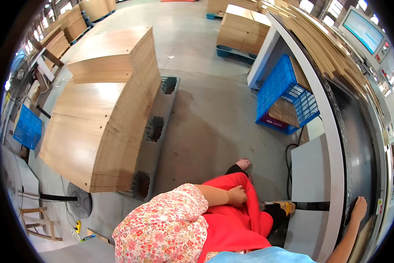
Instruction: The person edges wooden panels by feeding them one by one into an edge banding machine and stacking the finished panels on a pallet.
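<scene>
My left hand (237,196) is closed in front of my body, its fingers curled into the cloth of the red apron (232,221). On the right side my right hand (359,209) lies on the dark flat bed (359,153) of a long machine, close to its inner rail. The fingers there look stretched out, with nothing seen in them. A pale grey metal frame (333,166) runs along the machine's near side, between the bed and my legs.
Stacked wood-grain panels (83,105) stand on a grey pallet (164,122) at left. A blue crate (273,87) sits under the machine frame; loose boards (319,39) lie beyond the bed. A screen (363,30) stands far right. A fan base (79,199) and cables are lower left.
</scene>
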A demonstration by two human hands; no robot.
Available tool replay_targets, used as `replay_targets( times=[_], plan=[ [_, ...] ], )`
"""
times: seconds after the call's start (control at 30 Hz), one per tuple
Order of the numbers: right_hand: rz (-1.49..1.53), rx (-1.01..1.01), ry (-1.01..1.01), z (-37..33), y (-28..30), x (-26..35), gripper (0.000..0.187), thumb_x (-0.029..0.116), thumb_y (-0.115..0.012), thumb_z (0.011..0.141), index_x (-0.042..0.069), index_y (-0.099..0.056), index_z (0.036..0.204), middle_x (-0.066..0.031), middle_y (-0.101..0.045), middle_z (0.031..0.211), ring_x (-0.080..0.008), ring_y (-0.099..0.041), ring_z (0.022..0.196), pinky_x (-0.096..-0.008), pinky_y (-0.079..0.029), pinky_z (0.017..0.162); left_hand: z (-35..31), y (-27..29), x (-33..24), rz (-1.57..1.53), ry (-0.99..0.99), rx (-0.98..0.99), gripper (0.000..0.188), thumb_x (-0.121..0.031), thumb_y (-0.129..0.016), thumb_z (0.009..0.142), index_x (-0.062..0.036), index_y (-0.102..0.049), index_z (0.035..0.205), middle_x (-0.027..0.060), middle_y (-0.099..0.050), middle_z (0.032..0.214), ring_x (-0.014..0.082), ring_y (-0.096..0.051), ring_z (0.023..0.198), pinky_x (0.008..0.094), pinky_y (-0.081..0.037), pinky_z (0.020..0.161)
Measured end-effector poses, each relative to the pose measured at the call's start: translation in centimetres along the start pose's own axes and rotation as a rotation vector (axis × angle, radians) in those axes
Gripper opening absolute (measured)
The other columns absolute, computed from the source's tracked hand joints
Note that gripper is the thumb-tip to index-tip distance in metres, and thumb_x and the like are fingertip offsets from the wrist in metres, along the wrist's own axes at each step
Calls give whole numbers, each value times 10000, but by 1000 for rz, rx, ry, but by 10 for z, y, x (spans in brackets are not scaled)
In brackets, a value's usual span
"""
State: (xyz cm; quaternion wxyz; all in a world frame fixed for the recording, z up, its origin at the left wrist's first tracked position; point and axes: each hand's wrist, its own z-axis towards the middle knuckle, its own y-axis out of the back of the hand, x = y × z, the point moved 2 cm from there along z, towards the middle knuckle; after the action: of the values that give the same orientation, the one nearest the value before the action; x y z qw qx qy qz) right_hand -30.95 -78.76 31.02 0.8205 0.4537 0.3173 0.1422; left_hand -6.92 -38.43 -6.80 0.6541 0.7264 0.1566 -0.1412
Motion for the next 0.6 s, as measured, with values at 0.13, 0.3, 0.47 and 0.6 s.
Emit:
replay_targets(
  times=[0.13, 0.3, 0.47, 0.6],
  plan=[
    [-14, 10, -24, 24, -21, -2, 308, 254, -420, 988, -4, -548, 877, -215, -601, 882, -410, -567, 890, -495, -451, 746, 3, -9, 5, -21, -8, -32, 319, -389, -626, 756, -130, -712, 922, 48, -693, 951, 237, -603, 990, 401, -376, 922],
    [-32, 24, 93, 34, -42, -26, 326, 262, -429, 995, -2, -553, 847, -214, -589, 876, -409, -563, 865, -487, -450, 719, 9, -18, 3, -14, -61, -27, 314, -391, -631, 746, -128, -716, 895, 61, -695, 916, 240, -607, 964, 400, -379, 920],
    [45, -204, 207, 69, -80, -49, 311, 204, -427, 998, -63, -586, 1008, -221, -596, 1008, -387, -567, 952, -431, -460, 829, 13, -13, -3, 18, -71, -7, 334, -408, -647, 734, -119, -718, 883, 71, -695, 905, 252, -613, 958, 404, -386, 920],
    [244, -176, 146, 73, -81, -23, 359, 200, -412, 1004, -89, -558, 1160, -231, -592, 1137, -385, -557, 1060, -400, -443, 921, 3, -11, 0, 58, -50, 17, 350, -423, -654, 729, -115, -719, 883, 78, -696, 911, 259, -619, 955, 410, -389, 926]
  ],
)
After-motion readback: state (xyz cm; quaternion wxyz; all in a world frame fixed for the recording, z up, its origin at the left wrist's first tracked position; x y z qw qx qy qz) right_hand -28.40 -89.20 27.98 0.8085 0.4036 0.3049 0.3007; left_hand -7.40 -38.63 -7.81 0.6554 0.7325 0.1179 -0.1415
